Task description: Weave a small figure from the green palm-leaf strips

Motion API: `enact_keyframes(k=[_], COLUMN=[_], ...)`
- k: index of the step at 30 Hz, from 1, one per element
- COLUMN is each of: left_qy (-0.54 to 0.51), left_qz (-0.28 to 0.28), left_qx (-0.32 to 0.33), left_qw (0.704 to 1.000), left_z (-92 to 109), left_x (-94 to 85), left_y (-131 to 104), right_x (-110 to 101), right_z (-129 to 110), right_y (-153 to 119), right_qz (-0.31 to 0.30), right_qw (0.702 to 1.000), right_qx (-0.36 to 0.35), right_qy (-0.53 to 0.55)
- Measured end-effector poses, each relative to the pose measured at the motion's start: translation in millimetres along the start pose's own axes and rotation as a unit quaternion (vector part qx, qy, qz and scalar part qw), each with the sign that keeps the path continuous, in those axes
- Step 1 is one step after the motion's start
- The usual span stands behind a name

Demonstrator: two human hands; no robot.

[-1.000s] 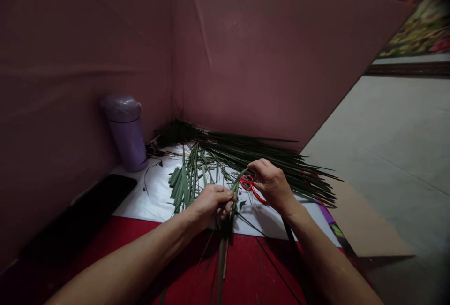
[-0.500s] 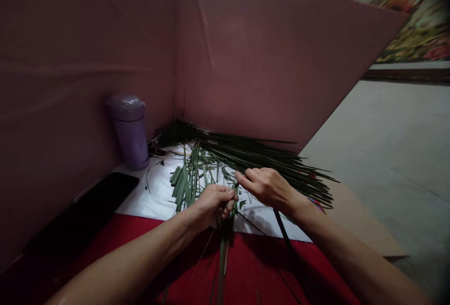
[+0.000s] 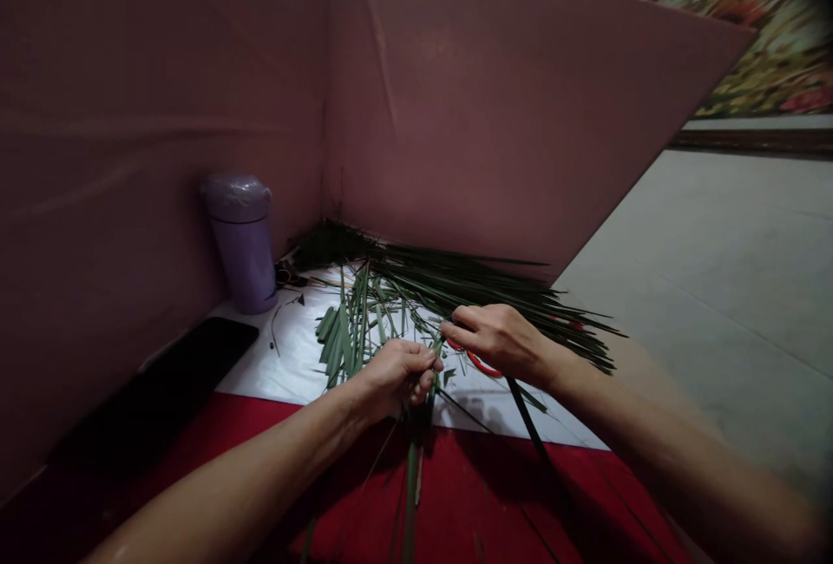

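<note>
Long green leaf strips [image 3: 409, 495] pass through my left hand [image 3: 407, 373], whose thumb and fingers are pinched together on them. They hang down over the front of the table. Just to the right, my right hand [image 3: 498, 340] is closed with curled fingers; whatever lies between its fingertips is hidden. Red loops [image 3: 482, 364], like scissor handles, show directly under it, and I cannot tell whether it holds them. Cut leaf pieces [image 3: 335, 343] lie on the white sheet [image 3: 286, 373] beyond my left hand.
A big bundle of dark green leaves [image 3: 468, 278] stretches along the back. At the left stand a purple tumbler [image 3: 244, 252] and a flat black object [image 3: 208, 347]. Red cloth [image 3: 468, 486] covers the table front. Pink panels [image 3: 455, 113] wall the back and left.
My right hand has shifted slightly up and right, away from my left hand. Red loops now show beneath it. My left hand has stayed in place, holding the leaf strips.
</note>
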State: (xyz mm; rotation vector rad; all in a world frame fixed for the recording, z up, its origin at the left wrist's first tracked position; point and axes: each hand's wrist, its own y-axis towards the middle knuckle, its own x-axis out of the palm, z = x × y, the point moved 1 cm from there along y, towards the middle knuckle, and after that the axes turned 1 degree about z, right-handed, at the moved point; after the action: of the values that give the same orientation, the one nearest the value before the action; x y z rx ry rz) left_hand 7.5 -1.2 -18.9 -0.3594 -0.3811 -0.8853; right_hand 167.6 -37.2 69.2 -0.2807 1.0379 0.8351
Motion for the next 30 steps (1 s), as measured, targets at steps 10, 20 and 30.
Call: enact_keyframes(k=[10,20,30], left_qy=[-0.091,-0.083,-0.068], left_qz=[-0.054,-0.038,-0.030], left_qx=[-0.034,-0.005,0.011], left_qw=[0.994,0.996,0.997], left_z=[4.4,7.1,3.2], left_x=[2.9,4.8,3.4], left_y=[-3.4,-4.2,-2.4], right_x=[15.8,15.6,8.7], right_z=[0.5,-7.0,-19.8], right_y=[-10.9,-11.3,-8.9], right_qz=[0.105,0.173,0.145], right_qw=[0.956,0.905,0.948], right_qx=[0.185,0.256,0.235], right_qy=[0.203,0.292,0.160])
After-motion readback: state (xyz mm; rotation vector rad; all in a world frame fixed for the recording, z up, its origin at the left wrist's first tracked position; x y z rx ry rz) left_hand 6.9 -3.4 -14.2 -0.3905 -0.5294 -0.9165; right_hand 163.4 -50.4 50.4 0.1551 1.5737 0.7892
